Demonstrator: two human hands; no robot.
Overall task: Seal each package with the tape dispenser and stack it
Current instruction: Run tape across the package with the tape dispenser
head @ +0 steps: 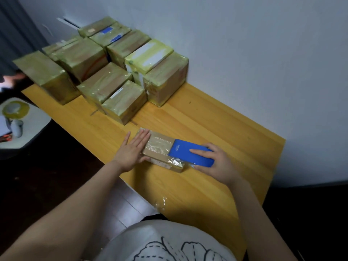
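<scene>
A flat brown package (160, 147) lay near the middle of the wooden surface (226, 119), a little toward its near edge, with the pile of sealed packages (105, 76) well apart at the far left corner against the wall. The left hand (130, 151) pressed down on the package's left end, its fingers (143, 136) straight and flat, holding nothing. The right hand (218, 162) gripped the blue tape dispenser (188, 150), which sat on the package's right end; one finger lay along its top and the thumb clamped its near side. Clear tape across the package's middle and near side already looked crinkled. The main risk, as I judged it, was the package sliding or turning under the dispenser's pull, since the left hand only pressed from above and did not clasp the edges; that would lay the strip crooked or bunch it further. Tape running off the right end could also stick to the surface and drag the package along when lifted. A loose scrap of clear film (162, 203) at the near edge might cling to a forearm. The pile's tops stood at uneven heights, so this thin package could slip if set across two of them.
</scene>
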